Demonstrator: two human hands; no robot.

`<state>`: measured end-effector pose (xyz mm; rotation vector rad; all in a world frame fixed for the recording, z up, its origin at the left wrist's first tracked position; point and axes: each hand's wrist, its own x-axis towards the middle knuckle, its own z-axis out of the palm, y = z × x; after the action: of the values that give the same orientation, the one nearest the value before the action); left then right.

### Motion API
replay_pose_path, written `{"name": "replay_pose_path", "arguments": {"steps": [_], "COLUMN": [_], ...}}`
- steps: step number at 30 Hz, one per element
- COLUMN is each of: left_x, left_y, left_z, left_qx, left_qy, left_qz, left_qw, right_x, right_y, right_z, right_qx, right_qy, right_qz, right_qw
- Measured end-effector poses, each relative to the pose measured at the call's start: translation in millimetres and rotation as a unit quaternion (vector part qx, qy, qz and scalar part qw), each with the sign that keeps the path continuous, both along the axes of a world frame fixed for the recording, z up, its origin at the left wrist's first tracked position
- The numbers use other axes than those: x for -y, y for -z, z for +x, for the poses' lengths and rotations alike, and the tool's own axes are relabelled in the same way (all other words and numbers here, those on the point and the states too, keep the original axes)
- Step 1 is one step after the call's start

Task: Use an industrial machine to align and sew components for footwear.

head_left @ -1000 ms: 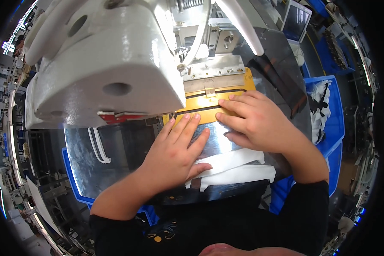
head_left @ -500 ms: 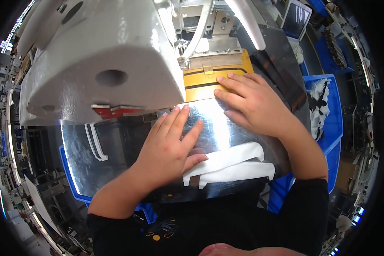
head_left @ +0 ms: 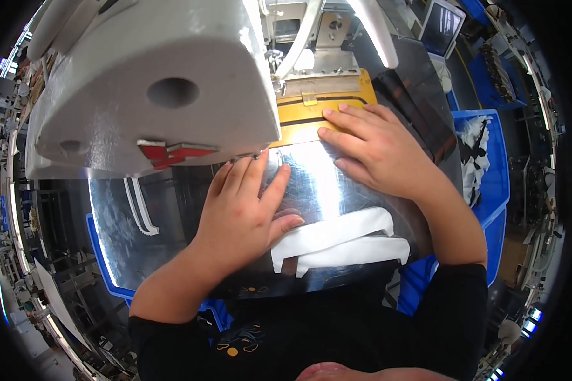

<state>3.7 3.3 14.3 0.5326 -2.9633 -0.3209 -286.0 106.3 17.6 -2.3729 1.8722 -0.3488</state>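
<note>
My right hand lies spread with its fingertips on a yellow template plate that has dark slots and a small clip. Left of it, my left hand rests flat on the shiny metal work surface, fingers pointing forward. Its fingertips reach the lower edge of the big white sewing machine head, which hides the plate's left part. Close below the left thumb lie two curved white fabric pieces, one partly over the other. Neither hand grips anything.
Narrow white strips lie on the surface at the left. Blue bins stand around the table; the right bin holds white and black scraps. A screen stands at the far right. A white curved arm hangs over the plate.
My left hand has slid a little to the left and forward, toward the machine head. The right hand stays on the yellow plate, nearly unmoved. The view has shifted slightly.
</note>
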Motion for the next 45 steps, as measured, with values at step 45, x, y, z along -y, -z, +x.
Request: {"name": "replay_pose_path", "arguments": {"steps": [45], "left_x": [25.5], "left_y": [13.9], "left_z": [26.8], "left_qx": [-0.006], "left_qy": [-0.058], "left_qz": [-0.069], "left_qw": [0.996], "right_x": [1.4], "right_y": [8.3], "right_z": [8.1], "right_qx": [0.022], "right_qy": [-0.032], "right_qz": [-0.068], "right_qw": [0.997]}}
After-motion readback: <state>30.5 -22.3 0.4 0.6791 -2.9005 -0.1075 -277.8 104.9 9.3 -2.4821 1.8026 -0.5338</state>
